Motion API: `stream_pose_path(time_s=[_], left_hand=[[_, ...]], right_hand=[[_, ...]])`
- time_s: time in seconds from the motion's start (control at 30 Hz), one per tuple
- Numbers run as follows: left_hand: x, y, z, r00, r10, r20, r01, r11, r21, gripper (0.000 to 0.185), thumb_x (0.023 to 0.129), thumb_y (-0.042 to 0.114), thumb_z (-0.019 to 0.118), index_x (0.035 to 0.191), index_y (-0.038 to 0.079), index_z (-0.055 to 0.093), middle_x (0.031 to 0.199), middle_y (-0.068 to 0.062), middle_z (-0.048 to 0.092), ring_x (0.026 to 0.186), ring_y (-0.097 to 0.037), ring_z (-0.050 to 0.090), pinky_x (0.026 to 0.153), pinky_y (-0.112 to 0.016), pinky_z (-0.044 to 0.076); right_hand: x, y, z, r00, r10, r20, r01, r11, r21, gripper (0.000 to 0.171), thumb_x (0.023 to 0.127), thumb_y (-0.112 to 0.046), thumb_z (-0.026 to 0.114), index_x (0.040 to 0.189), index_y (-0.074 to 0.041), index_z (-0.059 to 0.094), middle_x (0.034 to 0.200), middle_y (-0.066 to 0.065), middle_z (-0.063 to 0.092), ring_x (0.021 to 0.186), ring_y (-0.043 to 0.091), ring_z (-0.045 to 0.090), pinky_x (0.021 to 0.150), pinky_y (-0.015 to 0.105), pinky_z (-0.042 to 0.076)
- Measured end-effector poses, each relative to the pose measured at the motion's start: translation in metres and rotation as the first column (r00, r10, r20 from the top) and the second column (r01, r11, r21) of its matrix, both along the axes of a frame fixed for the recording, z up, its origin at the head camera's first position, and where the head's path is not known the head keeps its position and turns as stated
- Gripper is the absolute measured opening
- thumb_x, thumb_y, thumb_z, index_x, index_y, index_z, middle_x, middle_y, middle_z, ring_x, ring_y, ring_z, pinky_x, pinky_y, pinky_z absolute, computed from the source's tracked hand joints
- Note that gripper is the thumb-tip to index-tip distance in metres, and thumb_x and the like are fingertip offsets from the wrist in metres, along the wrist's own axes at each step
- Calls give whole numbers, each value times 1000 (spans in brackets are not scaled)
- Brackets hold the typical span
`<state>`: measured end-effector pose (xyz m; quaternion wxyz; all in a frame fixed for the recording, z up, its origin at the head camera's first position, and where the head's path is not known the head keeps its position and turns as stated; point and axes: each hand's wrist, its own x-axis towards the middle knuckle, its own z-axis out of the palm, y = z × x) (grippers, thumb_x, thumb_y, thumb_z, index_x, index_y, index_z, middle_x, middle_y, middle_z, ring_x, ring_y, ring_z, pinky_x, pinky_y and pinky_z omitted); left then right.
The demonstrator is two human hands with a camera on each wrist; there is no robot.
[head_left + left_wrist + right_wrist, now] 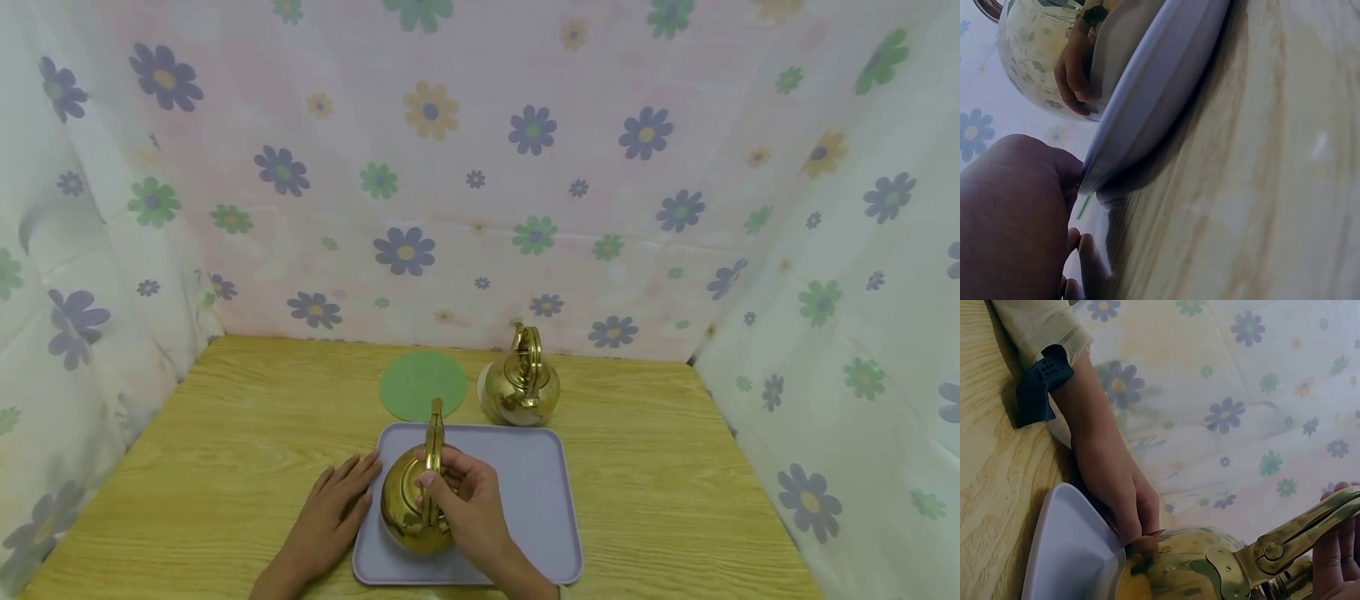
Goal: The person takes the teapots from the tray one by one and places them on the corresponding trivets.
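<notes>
A shiny gold kettle (401, 512) stands over the left half of a pale lilac tray (528, 500). My right hand (474, 504) grips its upright handle, thumb on the near side; in the right wrist view the fingers (1329, 565) show behind the handle (1297, 534). Along the tray's left edge lies my left hand (330, 508), its fingers extended and touching the rim. The left wrist view has the thumb side of that hand (1013, 212) against the tray's side wall (1154, 94), with the kettle's rounded body (1029, 62) beyond, reflecting a hand.
Behind the tray, a second gold kettle (525, 396) sits on a whitish round mat (483, 398). Left of it lies a round green mat (420, 382). The wood-grain table (652, 492) is enclosed by flower-patterned cloth (480, 208) at the back and sides.
</notes>
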<state>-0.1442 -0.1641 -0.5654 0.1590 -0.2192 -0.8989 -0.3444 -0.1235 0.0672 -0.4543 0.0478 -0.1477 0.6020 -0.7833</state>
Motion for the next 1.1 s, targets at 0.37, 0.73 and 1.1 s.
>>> stream_pose_path(time_s=[0.37,0.73,1.1], left_hand=[[0,-1,-3,1000,6,-12,-7,1000,-9,45,98,9,64,144,11,60,149,-7,56,136,-45,48,115,-57,24],[1,0,-3,1000,12,-8,-12,1000,-5,45,99,10,64,144,11,60,150,-6,56,137,-44,48,118,-54,22],[1,0,-3,998,3,-57,-4,1000,-10,45,97,8,64,142,7,61,148,-8,58,134,-44,50,120,-17,0]], right_hand=[[-8,4,-1,1000,8,-15,-7,1000,26,36,99,-2,60,124,23,56,97,16,67,78,7,66,71,21,59],[-20,8,-1,1000,-16,-20,17,999,45,35,100,-4,59,123,22,57,96,22,67,75,6,66,70,20,58],[-34,11,-4,999,-19,-31,20,999,36,36,100,-4,59,124,22,57,92,6,69,77,7,67,71,20,58]])
